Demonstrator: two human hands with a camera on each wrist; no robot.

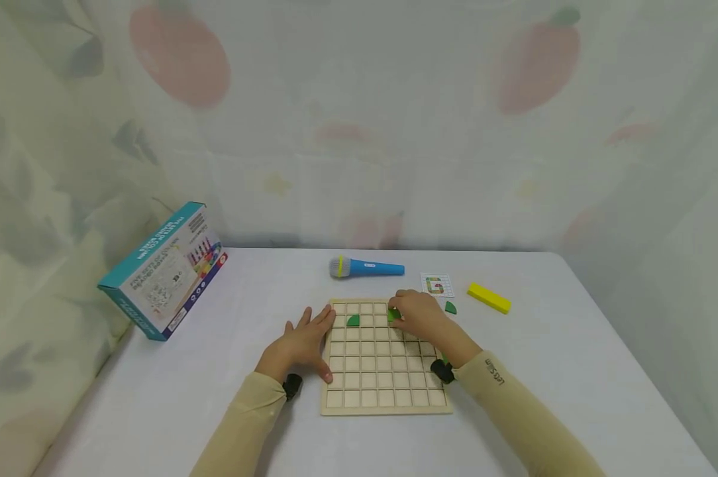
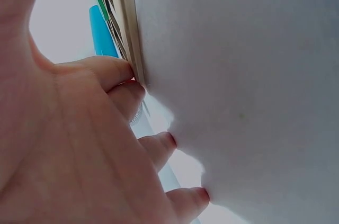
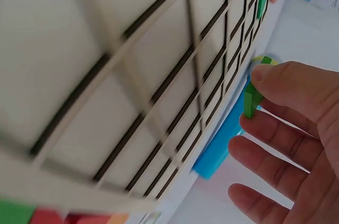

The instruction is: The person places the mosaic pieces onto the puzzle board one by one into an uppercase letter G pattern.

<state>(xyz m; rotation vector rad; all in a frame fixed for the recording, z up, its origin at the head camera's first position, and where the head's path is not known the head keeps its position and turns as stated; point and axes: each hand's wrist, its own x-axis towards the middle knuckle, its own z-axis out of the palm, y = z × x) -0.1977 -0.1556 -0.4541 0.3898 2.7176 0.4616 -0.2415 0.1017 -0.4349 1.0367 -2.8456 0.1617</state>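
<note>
A wooden grid board [image 1: 389,411] lies on the white table between both hands. My left hand [image 1: 300,344] rests along its left edge with fingers spread, and in the left wrist view fingertips [image 2: 124,70] touch the board's side. A light green block [image 3: 254,96] is pinched between the thumb and index finger of my right hand [image 1: 421,314], over the upper right cells. The other right fingers are loosely bent. One darker green quarter-round piece [image 1: 353,320] sits in a cell near the upper left. Another green quarter-round piece [image 1: 450,307] lies on the table beyond the right hand.
Behind the board lies a blue toy microphone [image 1: 375,268]. A pattern card [image 1: 436,285] and a yellow bar [image 1: 489,298] are at the back right. On the left, a teal and white box [image 1: 165,271] stands tilted. Red, green and orange pieces [image 3: 47,216] show beside the board's near corner.
</note>
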